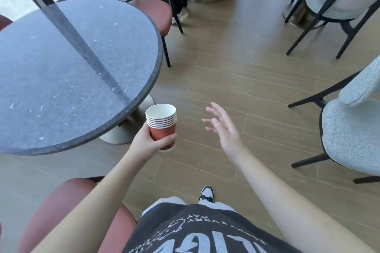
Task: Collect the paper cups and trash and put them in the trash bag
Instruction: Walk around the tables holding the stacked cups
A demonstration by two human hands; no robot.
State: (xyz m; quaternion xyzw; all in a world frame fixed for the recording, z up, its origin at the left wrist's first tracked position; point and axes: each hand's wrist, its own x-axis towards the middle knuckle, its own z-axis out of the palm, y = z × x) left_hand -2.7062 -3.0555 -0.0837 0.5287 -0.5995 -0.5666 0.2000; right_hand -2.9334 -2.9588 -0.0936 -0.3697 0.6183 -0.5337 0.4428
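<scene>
Single head-worn wide-angle view, looking forward and steeply down from standing height over the person's own torso to the wood floor [236, 80]. Round table [61, 68] fills the upper left, close by. Frame edges bend, probably lens distortion.

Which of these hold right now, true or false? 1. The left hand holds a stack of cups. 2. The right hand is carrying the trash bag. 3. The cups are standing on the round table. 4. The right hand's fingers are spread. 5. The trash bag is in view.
1. True: the left hand grips a nested stack of red paper cups.
2. False: the right hand holds nothing.
3. False: the stack is held in the air beside the round table, over the floor.
4. True: its fingers are straight and apart.
5. False: no trash bag shows in the head view.
</scene>
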